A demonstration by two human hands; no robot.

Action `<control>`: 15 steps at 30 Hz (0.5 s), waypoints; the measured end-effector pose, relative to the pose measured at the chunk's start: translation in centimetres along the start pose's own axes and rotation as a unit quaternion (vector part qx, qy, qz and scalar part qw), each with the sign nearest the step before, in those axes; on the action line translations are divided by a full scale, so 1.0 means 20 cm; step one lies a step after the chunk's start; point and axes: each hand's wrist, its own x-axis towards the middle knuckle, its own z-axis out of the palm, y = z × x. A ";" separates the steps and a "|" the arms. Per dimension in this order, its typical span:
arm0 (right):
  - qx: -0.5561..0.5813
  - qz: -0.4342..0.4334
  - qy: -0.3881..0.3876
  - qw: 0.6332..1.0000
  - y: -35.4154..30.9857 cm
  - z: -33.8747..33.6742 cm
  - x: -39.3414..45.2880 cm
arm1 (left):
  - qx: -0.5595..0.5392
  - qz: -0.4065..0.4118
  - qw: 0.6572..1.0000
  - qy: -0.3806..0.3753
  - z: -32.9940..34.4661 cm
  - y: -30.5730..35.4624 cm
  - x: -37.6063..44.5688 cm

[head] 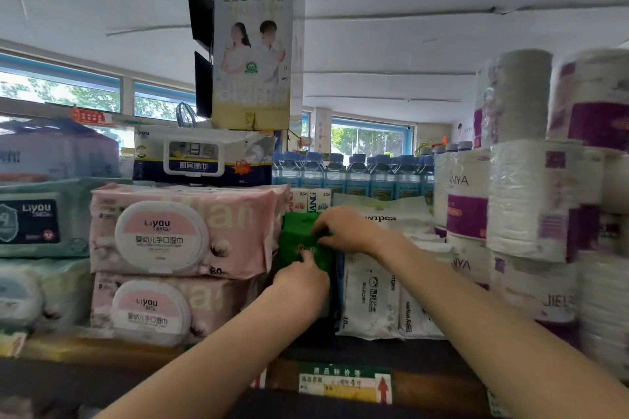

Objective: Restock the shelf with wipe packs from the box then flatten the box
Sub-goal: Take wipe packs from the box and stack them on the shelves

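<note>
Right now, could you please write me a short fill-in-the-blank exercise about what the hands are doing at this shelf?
1. Both hands, the left hand and the right hand, are on a pack coloured ____.
2. Directly left of the green pack stand two stacked packs whose wrappers are ____.
3. The bottles behind the wipes have caps coloured ____.
4. To the right of the white baby wipes packs, the wrapped rolls carry labels coloured ____.

Missing words: green; pink; blue; purple

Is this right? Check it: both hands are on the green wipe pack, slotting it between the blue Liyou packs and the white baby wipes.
Not quite. In the head view the Liyou packs beside the green wipe pack are pink, not blue. Both the left hand and right hand hold it, white baby wipes alongside.
</note>
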 end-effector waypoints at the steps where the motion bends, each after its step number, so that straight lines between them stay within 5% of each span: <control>1: -0.004 -0.001 0.010 1.000 -0.01 0.01 0.00 | 0.004 0.001 1.000 -0.009 -0.01 0.00 0.00; 9: -0.063 0.007 0.056 0.996 -0.09 0.06 0.01 | 0.017 0.029 0.997 -0.067 -0.04 -0.03 -0.03; 15: 0.056 0.056 0.258 0.963 -0.03 -0.09 -0.09 | -0.098 0.058 0.984 0.139 -0.01 -0.08 -0.06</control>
